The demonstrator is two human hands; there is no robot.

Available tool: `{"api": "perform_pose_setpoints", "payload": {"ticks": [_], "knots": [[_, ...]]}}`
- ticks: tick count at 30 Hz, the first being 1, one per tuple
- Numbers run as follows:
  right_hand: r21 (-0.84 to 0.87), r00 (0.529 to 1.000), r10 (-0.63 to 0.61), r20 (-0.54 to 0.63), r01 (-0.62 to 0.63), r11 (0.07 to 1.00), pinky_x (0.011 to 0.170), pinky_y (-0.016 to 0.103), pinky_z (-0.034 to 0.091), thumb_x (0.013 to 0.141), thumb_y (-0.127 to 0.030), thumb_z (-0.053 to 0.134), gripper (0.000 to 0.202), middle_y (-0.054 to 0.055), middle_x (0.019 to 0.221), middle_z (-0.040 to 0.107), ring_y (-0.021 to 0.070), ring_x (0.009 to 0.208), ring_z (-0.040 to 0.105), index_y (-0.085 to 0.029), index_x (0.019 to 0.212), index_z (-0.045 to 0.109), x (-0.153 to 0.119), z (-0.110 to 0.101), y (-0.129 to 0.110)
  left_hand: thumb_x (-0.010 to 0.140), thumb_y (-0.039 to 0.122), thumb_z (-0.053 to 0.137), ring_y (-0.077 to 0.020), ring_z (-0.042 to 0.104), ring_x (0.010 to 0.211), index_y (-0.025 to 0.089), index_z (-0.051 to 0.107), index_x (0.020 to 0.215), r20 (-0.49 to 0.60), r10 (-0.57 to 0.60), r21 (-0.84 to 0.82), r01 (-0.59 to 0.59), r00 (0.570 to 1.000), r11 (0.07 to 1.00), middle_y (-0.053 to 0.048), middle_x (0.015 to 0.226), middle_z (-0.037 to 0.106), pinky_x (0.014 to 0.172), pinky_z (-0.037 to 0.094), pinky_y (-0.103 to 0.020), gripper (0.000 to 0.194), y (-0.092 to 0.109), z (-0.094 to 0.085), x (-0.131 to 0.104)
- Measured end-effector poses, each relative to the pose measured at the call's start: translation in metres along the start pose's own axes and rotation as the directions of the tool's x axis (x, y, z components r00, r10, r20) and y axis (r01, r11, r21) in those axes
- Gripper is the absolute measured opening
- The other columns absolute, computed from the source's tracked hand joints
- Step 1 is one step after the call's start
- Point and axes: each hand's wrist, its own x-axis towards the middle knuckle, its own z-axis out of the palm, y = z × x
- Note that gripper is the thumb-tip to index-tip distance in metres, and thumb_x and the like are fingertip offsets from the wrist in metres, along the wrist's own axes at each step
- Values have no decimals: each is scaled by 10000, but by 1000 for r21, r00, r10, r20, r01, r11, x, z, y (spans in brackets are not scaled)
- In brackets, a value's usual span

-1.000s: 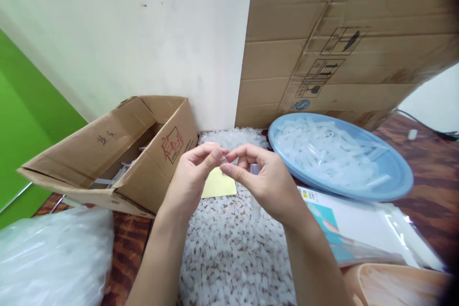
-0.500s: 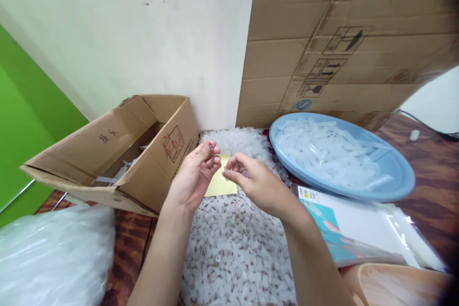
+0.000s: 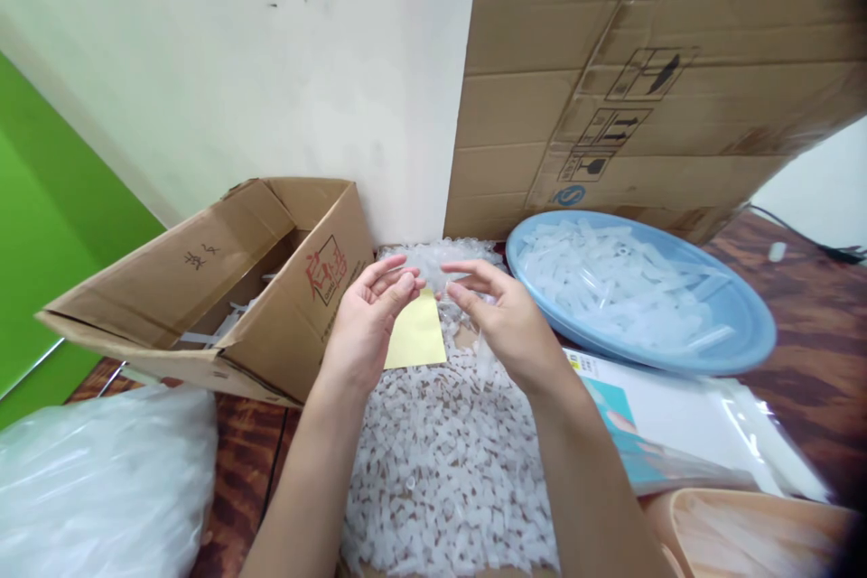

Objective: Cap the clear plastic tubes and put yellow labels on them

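Note:
My left hand (image 3: pixel 362 321) is raised over the left part of the pile, its thumb closed against the fingers. Whatever lies in that pinch is too small to make out. Facing it, my right hand (image 3: pixel 505 321) has thumb and index finger apart, with nothing plainly visible between them. A yellow paper square (image 3: pixel 414 334) lies below and between the hands. Around and in front of it spreads a layer of small translucent white plastic pieces (image 3: pixel 451 470). Behind the hands rises a heap of clear pieces (image 3: pixel 440 255).
Left stands an open cardboard box (image 3: pixel 271 316) with white strips inside, behind a white plastic bag (image 3: pixel 101 479). To the right are a blue basin (image 3: pixel 745 316) of translucent strips, a clear-wrapped package (image 3: pixel 677 406) and an orange container (image 3: pixel 684 506). A large carton (image 3: pixel 528 108) stands behind.
My right hand has moved slightly up and right, and its pinch on a small clear piece has opened. The clear piece at my left fingertips no longer shows, and that thumb has shifted.

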Motion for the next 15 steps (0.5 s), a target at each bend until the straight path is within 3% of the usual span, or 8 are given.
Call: {"api": "perform_pose_setpoints", "payload": {"ticks": [2,4,7,10,12,15], "knots": [[76,1000,3,-30,0,997,909,362,486,922,-395,721,294,76,1117,760,234,1055,668,-222,1157,755,1,0,3,818,235,874,-163,763,930,149,746,1100,-6,118,144,-116,993,983,-74,1028,765,876,585,-234,321,0,2,-1],[140,997,5,-71,5,990,853,344,493,880,-443,775,286,77,1057,766,228,991,668,-206,1041,783,3,0,5,870,302,827,-169,770,874,157,772,1066,-4,209,285,-199,978,938,-73,1011,762,831,590,-238,250,0,4,-3],[258,995,54,-85,-30,966,691,297,459,808,-478,846,325,52,882,743,182,792,630,-182,907,752,4,0,6,891,340,801,-161,754,762,162,806,1029,60,226,428,-229,972,874,-64,889,766,749,582,-230,225,3,6,-7],[360,994,101,-49,-77,930,593,260,398,777,-474,879,356,26,790,704,137,669,559,-168,872,725,3,2,3,887,342,806,-170,744,738,186,834,1046,190,219,518,-287,957,806,-61,845,761,718,577,-246,224,6,5,-10],[456,989,146,-19,-121,882,552,241,370,749,-478,901,387,15,777,688,105,603,501,-161,861,710,3,4,1,884,301,811,-161,724,743,227,836,1101,315,273,581,-412,909,701,-46,861,748,718,571,-254,231,6,2,-10],[644,958,259,125,-277,713,475,206,289,673,-473,951,455,-25,706,627,59,506,371,-163,844,666,3,8,1,897,207,792,-137,669,762,281,794,1218,501,361,625,-617,787,478,-18,861,722,725,554,-251,330,3,-4,-8]]}}
